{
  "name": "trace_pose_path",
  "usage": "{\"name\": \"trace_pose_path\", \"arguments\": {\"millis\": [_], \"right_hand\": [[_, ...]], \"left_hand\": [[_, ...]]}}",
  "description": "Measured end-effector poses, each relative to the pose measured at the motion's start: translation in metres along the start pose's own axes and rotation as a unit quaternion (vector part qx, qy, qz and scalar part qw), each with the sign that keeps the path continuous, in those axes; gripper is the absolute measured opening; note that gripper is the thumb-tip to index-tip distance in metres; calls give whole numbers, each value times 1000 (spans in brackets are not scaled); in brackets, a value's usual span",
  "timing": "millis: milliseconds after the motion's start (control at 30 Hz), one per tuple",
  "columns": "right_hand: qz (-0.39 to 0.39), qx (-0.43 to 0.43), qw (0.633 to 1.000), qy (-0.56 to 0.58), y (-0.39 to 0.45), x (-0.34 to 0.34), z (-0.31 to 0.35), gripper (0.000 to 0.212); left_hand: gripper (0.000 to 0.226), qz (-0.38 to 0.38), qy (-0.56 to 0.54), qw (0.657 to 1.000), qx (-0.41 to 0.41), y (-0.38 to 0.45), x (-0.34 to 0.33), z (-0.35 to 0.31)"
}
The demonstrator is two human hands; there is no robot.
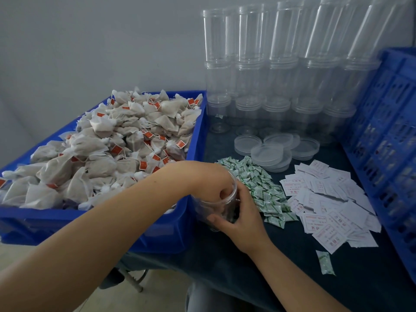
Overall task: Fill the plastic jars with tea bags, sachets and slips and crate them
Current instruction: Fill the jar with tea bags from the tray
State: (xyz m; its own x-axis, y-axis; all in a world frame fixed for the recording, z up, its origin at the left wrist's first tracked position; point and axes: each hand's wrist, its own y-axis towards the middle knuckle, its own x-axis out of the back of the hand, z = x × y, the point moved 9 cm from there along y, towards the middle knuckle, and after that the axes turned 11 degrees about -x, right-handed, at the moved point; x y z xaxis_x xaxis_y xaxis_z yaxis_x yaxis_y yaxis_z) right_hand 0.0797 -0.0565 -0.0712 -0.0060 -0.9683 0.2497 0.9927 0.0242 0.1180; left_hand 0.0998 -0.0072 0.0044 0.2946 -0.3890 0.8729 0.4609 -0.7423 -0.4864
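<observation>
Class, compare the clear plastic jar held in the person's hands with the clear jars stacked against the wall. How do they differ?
The held clear plastic jar is tilted; the stacked clear jars stand upright. The held jar is single, gripped by the right hand with the left hand reaching inside; the stacked jars sit in untouched columns. Both are transparent, lidless cylinders.

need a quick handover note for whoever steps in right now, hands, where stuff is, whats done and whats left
Left hand: fingers reach down inside the open jar, apparently putting tea bags in; what they hold is hidden.
Right hand: grip round the jar's outside, steadying it at the table's front edge.
Tea bags are heaped in the blue bin on the left. Green sachets and white slips lie in piles on the table, lids behind them, empty jar stacks at the back, blue crate on the right.
Done: jar partly filled.
Left: sachet, slip, crating, remaining jars.
</observation>
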Motion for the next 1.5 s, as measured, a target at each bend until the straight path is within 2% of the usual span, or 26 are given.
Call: {"name": "trace_pose_path", "arguments": {"millis": [100,167,267,367,500,567,633,767,933,1133,1500], "right_hand": [[10,-3,1000,2,0,-1,-2,84],[12,-1,1000,2,1,-2,-3,89],[14,-5,1000,-1,1,-3,-5,92],[13,-11,1000,-4,1,-3,-5,85],[12,-15,1000,-1,0,-3,-4,82],[13,-12,1000,3,0,-3,-2,81],[13,-9,1000,8,0,-3,-1,79],[12,-9,1000,7,-1,-2,1,78],[12,-8,1000,8,-2,-1,2,80],[12,-8,1000,12,-3,-2,2,80],[7,0,1000,8,-1,-2,-1,80]], "left_hand": [[19,22,-30,999,4,-3,3,0],[22,-5,-64,998,-1,-12,13,2],[12,-115,-146,983,-1,-32,37,16],[10,-242,-192,951,25,-57,61,44],[7,-407,-160,888,144,-89,67,104],[13,-441,-139,863,203,-98,52,129],[25,-433,-121,855,259,-104,28,150],[46,-369,-134,855,337,-108,-17,179],[43,-270,-160,866,389,-101,-45,189],[28,-251,-134,868,408,-102,-43,185],[24,-262,-127,877,381,-103,-40,180]]}}
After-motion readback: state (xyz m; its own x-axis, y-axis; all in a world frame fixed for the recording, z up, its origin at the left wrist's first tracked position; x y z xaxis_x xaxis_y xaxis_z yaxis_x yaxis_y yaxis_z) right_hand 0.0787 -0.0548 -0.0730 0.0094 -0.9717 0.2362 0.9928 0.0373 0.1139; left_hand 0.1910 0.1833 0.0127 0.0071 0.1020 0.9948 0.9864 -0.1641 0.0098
